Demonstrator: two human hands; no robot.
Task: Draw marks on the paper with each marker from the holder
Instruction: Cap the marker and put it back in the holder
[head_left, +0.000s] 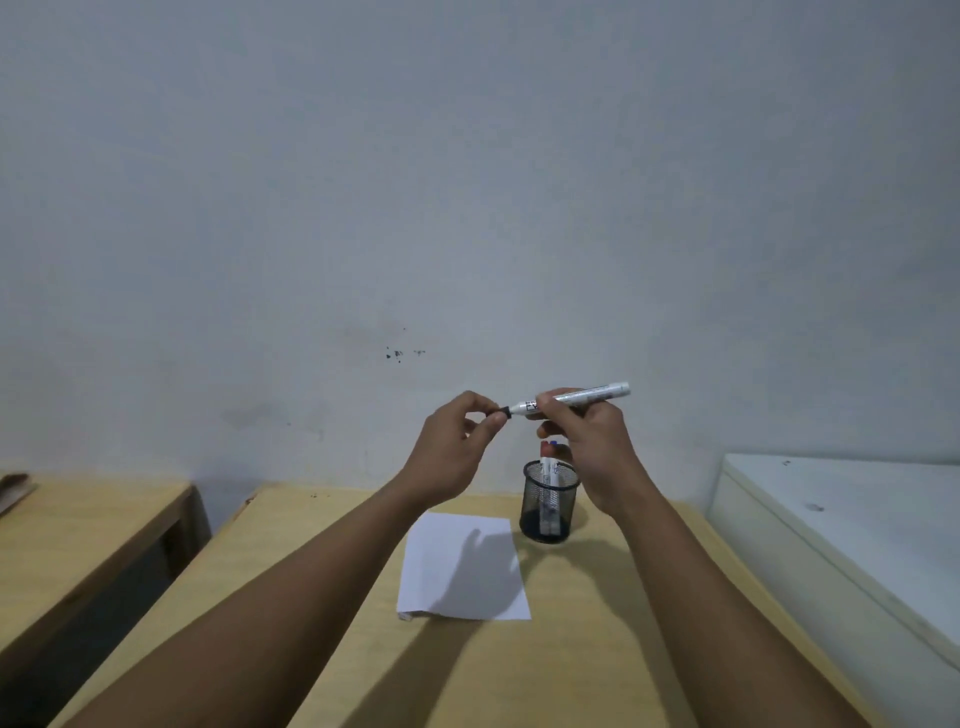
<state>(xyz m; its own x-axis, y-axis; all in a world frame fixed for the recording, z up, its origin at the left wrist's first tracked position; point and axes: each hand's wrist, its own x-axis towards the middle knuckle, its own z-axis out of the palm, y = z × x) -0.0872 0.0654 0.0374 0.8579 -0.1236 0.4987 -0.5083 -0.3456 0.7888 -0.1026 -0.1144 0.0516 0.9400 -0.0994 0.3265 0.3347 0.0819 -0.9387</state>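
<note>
Overhead, the head camera caught a person holding a white marker (571, 399) level above a wooden table (597, 649), both arms stretched forward. The right hand (584, 431) was wrapped around the marker's barrel, while the left hand (457, 441) pinched the black cap (500, 411) at the marker's near end between thumb and fingertips. Whether the cap was coming off or going on could not be told. Below the hands, a black mesh holder (550, 506) stood upright on the table, with at least two more markers (548, 467) standing inside it, one showing a red tip and one a blue. Just beside the holder, to its left, lay a white sheet of paper (462, 566), which appeared blank and carried only the shadow of the hands. A pale cabinet (841, 519) stood to the right and a second wooden table (78, 530) to the left. If the cap was being removed, a straight pull along the barrel, with the right hand gripping firmly, would likely free it cleanly and keep ink off the fingers.
</note>
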